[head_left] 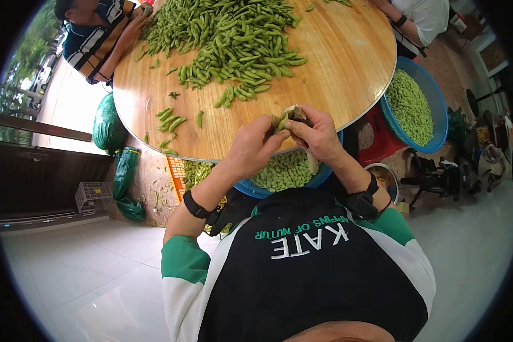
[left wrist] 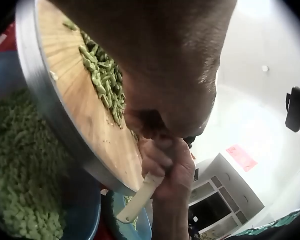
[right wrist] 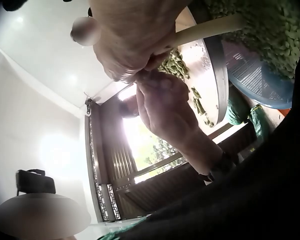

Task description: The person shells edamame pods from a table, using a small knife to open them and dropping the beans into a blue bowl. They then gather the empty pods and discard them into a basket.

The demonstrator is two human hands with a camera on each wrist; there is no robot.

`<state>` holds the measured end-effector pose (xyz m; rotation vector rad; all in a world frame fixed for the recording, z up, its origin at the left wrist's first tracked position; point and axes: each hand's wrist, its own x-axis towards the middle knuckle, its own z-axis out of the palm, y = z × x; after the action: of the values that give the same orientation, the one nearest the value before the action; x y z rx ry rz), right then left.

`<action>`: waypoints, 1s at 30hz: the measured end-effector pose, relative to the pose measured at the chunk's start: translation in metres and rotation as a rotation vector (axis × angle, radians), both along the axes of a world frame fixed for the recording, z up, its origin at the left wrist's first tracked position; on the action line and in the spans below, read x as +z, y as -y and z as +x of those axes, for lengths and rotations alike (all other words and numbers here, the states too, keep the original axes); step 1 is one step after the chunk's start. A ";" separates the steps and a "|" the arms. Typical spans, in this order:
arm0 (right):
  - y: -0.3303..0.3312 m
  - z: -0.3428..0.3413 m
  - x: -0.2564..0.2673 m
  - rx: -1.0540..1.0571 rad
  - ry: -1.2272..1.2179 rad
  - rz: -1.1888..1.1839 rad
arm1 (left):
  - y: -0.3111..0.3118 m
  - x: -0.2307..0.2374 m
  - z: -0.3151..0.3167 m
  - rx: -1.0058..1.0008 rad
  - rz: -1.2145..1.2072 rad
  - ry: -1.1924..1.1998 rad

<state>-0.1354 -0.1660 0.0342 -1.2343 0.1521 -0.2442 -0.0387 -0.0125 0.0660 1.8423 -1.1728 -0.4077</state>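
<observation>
Pod (head_left: 283,122) held over the bench (head_left: 336,57).
Left grip (head_left: 253,145) and right grip (head_left: 318,132) pinch it, right also clasping a handle (head_left: 312,162); tub (head_left: 249,189) below, likely to catch beans (head_left: 282,171).

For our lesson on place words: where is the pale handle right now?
In the head view, right of centre: the pale handle sticks out from the right hand, seen against the beans in the blue tub nearest the person's body.

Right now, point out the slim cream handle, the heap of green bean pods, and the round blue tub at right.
Slim cream handle (left wrist: 139,200): left wrist view, middle of its length.
Heap of green bean pods (head_left: 233,45): head view, its centre.
Round blue tub (head_left: 436,94): head view, bare inner wall.
</observation>
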 end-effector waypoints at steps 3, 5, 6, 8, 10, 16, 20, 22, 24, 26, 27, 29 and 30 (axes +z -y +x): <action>-0.001 -0.001 -0.001 0.003 0.008 0.017 | 0.001 -0.016 0.005 0.036 -0.060 -0.411; 0.000 -0.002 -0.002 0.003 0.007 0.012 | 0.000 -0.020 0.006 0.049 -0.066 -0.612; -0.002 -0.004 -0.001 -0.016 -0.010 -0.011 | -0.002 -0.021 0.006 0.062 -0.069 -0.817; -0.003 -0.007 -0.001 -0.036 -0.027 -0.034 | -0.001 -0.025 0.003 0.065 -0.065 -0.848; 0.000 -0.009 -0.002 -0.030 -0.054 -0.150 | 0.000 -0.022 0.001 0.067 -0.066 -0.875; 0.007 -0.013 -0.014 -0.105 0.092 -0.500 | 0.007 -0.015 -0.006 -0.001 0.047 -0.813; 0.000 -0.021 0.000 -0.194 0.044 -0.580 | 0.018 -0.022 -0.015 0.050 0.010 -0.922; 0.002 -0.024 -0.005 -0.259 0.102 -0.811 | 0.023 -0.028 -0.018 0.109 -0.020 -1.004; 0.004 -0.026 -0.014 -0.264 0.152 -0.925 | 0.026 -0.033 -0.020 0.134 -0.005 -1.198; 0.005 -0.030 -0.018 -0.273 0.200 -1.041 | 0.029 -0.041 -0.021 0.119 0.012 -1.190; 0.004 -0.032 -0.015 -0.266 0.181 -1.038 | 0.031 -0.044 -0.022 0.102 0.032 -1.178; 0.004 -0.035 -0.016 -0.256 0.162 -1.033 | 0.034 -0.052 -0.029 0.109 0.007 -1.136; 0.005 -0.034 -0.018 -0.266 0.109 -0.961 | 0.035 -0.051 -0.031 0.111 -0.015 -1.092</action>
<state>-0.1695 -0.1708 0.0161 -2.1503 0.1028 -0.6626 -0.0698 -0.0471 0.0147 1.3019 -0.3087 -1.1389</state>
